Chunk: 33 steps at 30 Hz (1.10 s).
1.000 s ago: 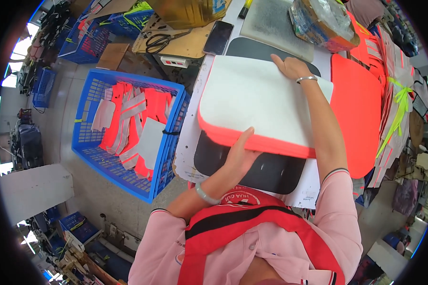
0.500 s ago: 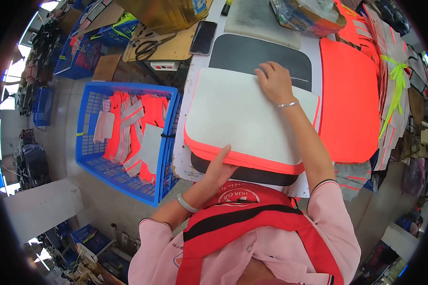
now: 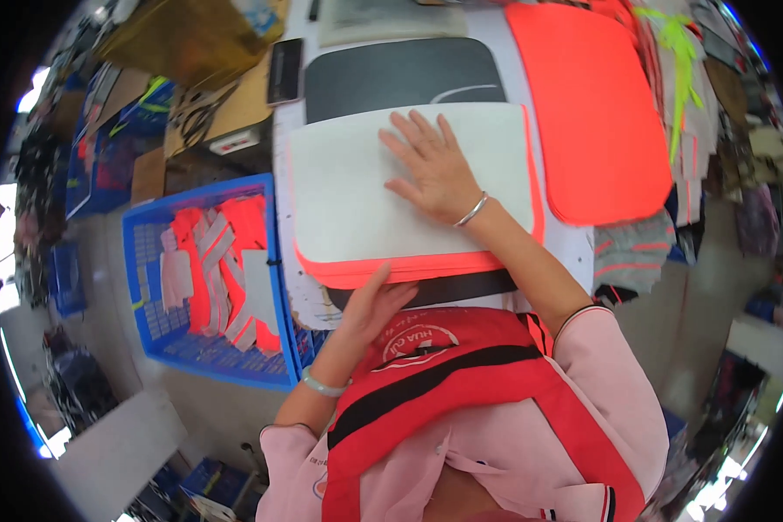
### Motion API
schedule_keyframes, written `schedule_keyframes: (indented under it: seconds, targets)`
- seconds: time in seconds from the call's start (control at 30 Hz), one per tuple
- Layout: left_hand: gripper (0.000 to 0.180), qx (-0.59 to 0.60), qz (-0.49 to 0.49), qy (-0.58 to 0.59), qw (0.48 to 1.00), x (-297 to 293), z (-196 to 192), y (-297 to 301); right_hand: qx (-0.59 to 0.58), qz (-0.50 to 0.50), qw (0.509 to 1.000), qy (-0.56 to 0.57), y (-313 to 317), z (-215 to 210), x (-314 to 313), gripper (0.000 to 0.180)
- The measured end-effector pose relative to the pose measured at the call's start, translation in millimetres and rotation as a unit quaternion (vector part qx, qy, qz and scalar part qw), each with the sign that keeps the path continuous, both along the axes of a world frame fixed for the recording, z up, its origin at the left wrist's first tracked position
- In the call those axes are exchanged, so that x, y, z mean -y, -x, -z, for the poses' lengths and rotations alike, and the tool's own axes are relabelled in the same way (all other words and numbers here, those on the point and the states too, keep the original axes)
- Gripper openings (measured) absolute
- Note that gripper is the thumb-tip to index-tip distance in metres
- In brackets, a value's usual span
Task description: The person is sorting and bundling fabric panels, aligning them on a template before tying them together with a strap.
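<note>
A stack of white panels with orange edges [image 3: 357,191] lies on top of a dark board [image 3: 383,78], which shows beyond its far side and again along its near side. My right hand [image 3: 435,170] rests palm down on the white top panel, fingers spread. At the near orange edge is my left hand [image 3: 376,304]. Its thumb points up at the edge and its other fingers stretch to the right over the dark strip; it grips nothing that I can see. To the right lies a stack of bright orange panels [image 3: 596,122] with rounded corners.
A blue crate [image 3: 209,370] of orange and grey pieces stands left of the white table [image 3: 302,283]. A phone [image 3: 284,72] lies at the table's left edge, scissors [image 3: 198,122] beyond the crate. Grey strips [image 3: 639,252] and tied bundles [image 3: 687,96] sit at right.
My right hand has moved from the far edge toward the middle of the white panel and spread its fingers. My left fingers now show at the near edge. The whole view has shifted.
</note>
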<state>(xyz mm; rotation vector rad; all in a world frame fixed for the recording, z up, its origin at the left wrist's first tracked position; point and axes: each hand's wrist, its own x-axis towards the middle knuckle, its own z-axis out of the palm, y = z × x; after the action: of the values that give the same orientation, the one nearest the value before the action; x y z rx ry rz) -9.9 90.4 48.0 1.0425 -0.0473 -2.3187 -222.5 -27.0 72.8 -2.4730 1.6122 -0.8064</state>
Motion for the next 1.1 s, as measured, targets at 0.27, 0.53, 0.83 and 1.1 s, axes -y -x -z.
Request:
schedule_keyframes:
  seconds: [0.27, 0.53, 0.83, 1.1]
  targets:
    - [0.042, 0.239, 0.288, 0.519, 0.768, 70, -77, 16, -0.001, 0.044, 0.998, -0.047, 29, 31, -35, 0.059]
    - [0.067, 0.493, 0.292, 0.736, 0.359, 75, -15, 70, -0.031, 0.336, 0.941, -0.006, 199, 21, -145, 0.055]
    - [0.08, 0.476, 0.353, 0.749, 0.298, 58, -9, 85, -0.118, 0.282, 0.952, -0.027, 242, 43, -187, 0.044]
    - [0.08, 0.481, 0.345, 0.75, 0.296, 58, -8, 82, 0.046, 0.265, 0.957, -0.112, 273, 37, -172, 0.024]
